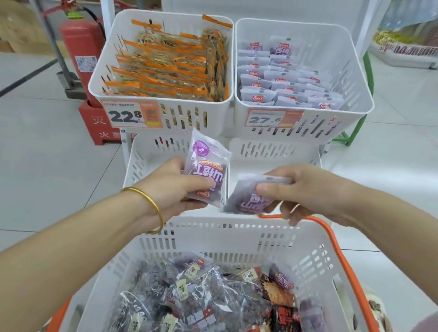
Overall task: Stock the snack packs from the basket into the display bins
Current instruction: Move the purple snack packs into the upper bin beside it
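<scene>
Snack packs [193,303] fill the white basket [230,240] nearest. Past its far rim, the left hand [173,184] pinches a purple pack [206,169] upright and the right hand [307,192] grips a second pack [246,200], both over the lower bins [139,160]. Beyond, the upper bins [112,38] hold orange packs [169,71] and pale purple packs [280,84].

Nearest: white slotted plastic basket with orange handle [230,240], clear-wrapped snack packs [193,303] inside. Beyond, low white slotted bin [139,160]. Behind, above: white bin of orange-edged packs [190,118] left, white bin of pale purple packs [359,81] right. Red fire extinguisher [80,42] further left.
</scene>
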The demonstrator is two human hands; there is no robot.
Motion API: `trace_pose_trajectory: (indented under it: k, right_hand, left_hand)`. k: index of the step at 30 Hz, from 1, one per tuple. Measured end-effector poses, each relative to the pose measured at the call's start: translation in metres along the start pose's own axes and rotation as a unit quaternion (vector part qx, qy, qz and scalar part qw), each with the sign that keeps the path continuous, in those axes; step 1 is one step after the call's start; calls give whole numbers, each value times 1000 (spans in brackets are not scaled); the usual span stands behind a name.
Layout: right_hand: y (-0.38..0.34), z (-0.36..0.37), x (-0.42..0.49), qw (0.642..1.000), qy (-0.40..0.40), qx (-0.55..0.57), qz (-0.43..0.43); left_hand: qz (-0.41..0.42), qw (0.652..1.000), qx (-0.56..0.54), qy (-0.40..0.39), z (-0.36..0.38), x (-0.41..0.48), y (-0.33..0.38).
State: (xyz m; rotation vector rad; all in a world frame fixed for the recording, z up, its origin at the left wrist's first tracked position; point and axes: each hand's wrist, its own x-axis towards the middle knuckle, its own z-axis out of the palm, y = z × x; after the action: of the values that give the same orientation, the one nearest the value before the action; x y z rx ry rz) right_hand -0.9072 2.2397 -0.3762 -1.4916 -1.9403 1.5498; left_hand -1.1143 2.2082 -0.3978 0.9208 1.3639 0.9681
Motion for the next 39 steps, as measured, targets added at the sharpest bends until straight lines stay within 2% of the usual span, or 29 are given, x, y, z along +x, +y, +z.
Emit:
trace_pose_trajectory:
  k: [3, 10, 16, 23, 29, 32, 37, 39]
  right_hand:
    - [-1, -13, 0, 998, 32, -49, 8]
    - [1, -18, -6, 999, 14, -42, -28]
    - [2, -20, -6, 991, 64, -86, -81]
    - [-3, -14, -6, 985, 88, -50, -138]
    - [-2, 0, 0, 988, 56, 37, -141]
    - [-1, 7, 5, 984, 70, 87, -140]
    - [-4, 14, 14, 975, 102, 101, -167]
    - [-5, 17, 18, 967, 116, 151, -171]
  left_hand:
    - [-5, 1000, 5, 1, 1, 2, 0]
    - [49, 977, 209, -3, 1, -7, 0]
    - [96, 949, 299, 6, 0, -12, 6]
    - [99, 960, 263, -4, 3, -12, 8]
    - [33, 995, 87, -31, 8, -14, 3]
    - [15, 999, 31, -27, 11, -15, 4]
    - [-32, 997, -52, -43, 17, -14, 6]
    - [-30, 996, -69, -58, 19, -14, 5]
